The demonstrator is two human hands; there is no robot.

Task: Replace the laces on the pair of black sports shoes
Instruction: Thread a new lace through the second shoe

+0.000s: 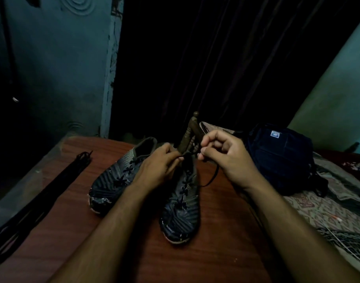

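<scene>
- Both hands pinch one thin black lace point(212, 176) at the top of the near shoe point(181, 203). The left hand point(154, 166) has its fingers curled, with the tips squeezing the lace at the shoe's opening. The right hand point(222, 156) is curled too, thumb and first finger nipped on the lace, just beside the left fingertips.
- From the right hand the lace hangs down in a loose curve to the shoe's right side.
- The table point(215, 242) is the biggest thing. It is flat, smooth and red-brown with wood lines.
- A bed cover point(328, 211) with busy patterns lies to the right of the table. It looks soft and wrinkled.
- A dark blue bag point(281, 158) sits on the cover. It is round and puffy with a small white label.
- The near shoe is black with grey stripes and a worn, scuffed toe. It stands on the table under both hands, toe pointing at the person. Its lace criss-crosses up the middle.
- The other shoe point(117, 176) lies just left of it, partly under the left arm, also laced, with a scuffed toe.
- A bundle of long, flat black laces point(42, 193) lies stretched out on the table's left edge, well apart from the shoes.
- A carved brown wooden post point(190, 131) stands behind the hands.
</scene>
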